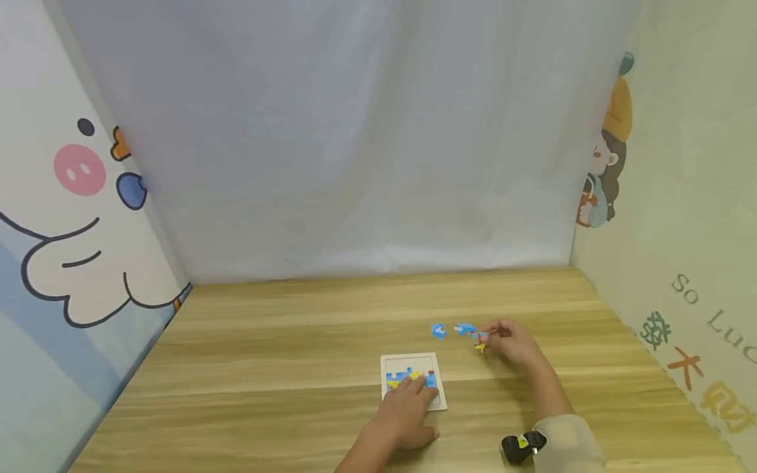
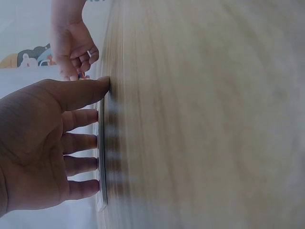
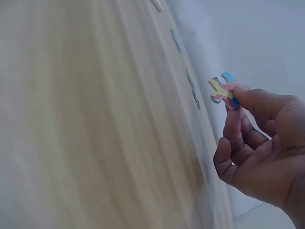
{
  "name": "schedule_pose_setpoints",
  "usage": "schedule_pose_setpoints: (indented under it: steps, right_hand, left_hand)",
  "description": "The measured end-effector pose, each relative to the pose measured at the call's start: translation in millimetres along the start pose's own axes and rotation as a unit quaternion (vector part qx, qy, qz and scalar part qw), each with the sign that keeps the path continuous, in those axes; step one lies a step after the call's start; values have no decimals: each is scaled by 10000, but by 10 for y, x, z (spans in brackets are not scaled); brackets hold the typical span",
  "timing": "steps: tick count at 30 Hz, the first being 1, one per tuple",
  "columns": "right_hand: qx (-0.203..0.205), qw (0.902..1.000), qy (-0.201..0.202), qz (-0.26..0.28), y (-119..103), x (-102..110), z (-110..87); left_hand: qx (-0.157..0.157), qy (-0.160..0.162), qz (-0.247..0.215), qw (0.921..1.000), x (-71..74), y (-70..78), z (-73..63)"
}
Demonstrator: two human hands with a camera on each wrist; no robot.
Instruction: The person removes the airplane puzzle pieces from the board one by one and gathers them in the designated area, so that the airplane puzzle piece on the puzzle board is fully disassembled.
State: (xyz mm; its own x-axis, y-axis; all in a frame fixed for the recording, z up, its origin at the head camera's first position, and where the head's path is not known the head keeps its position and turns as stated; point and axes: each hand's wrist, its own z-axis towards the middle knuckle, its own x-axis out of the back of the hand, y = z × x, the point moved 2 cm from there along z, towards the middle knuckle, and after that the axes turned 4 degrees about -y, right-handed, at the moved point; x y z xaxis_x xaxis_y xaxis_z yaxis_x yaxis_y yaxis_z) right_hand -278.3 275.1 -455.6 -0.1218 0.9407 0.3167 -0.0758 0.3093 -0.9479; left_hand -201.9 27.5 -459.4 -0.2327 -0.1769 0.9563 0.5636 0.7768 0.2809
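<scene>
A square jigsaw puzzle board (image 1: 414,357) with a pale frame lies on the table, its lower part filled with blue and yellow pieces. My left hand (image 1: 407,410) rests on it, fingers straight and spread over the pieces; in the left wrist view the fingertips press along the board's edge (image 2: 101,143). Up and to the right, my right hand (image 1: 512,341) pinches a puzzle piece (image 3: 224,90) between thumb and fingers, raised off the table. That piece is blue, yellow and red. The other fingers of this hand (image 3: 267,138) are curled beneath it.
Two loose blue puzzle pieces, one on the left (image 1: 438,330) and one nearer my right hand (image 1: 464,328), lie behind the board. A black device (image 1: 523,447) sits at my right sleeve (image 1: 568,443). A pale curtain (image 1: 355,164) hangs along the table's back edge.
</scene>
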Motion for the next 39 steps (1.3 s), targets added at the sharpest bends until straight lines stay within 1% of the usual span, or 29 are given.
schedule_pose_setpoints:
  steps: [2,7,12,17,20,24,27,32,37,39]
  right_hand:
    - [15,9999,73,-93,0,57,23]
    - [-139,9993,275,-220,52,159,70]
    - [-293,9991,250,-183,109,205,110]
    - [-319,9988,274,-264,118,261,144]
    - [-356,9988,305,-144,107,277,176]
    - [-263,9991,329,-88,93,282,235]
    - [-224,9988,377,-213,108,299,280]
    - [-374,9975,456,-386,151,331,328]
    - [-455,9970,447,-439,190,342,361]
    - [-460,9962,476,-563,208,344,380]
  left_hand:
    - [-9,11,21,10000,14,5,8]
    - [15,-6,9,10000,32,9,10]
    - [32,-19,-18,10000,33,13,-11]
    - [1,0,-12,10000,33,27,-14]
    - [-7,12,11,10000,36,34,-12]
    - [24,12,36,10000,35,33,-10]
    - [42,-4,30,10000,33,31,-6]
    - [71,-43,34,10000,31,28,1]
    - [89,-47,63,9999,30,17,5]
    - [110,-39,106,9999,32,8,8]
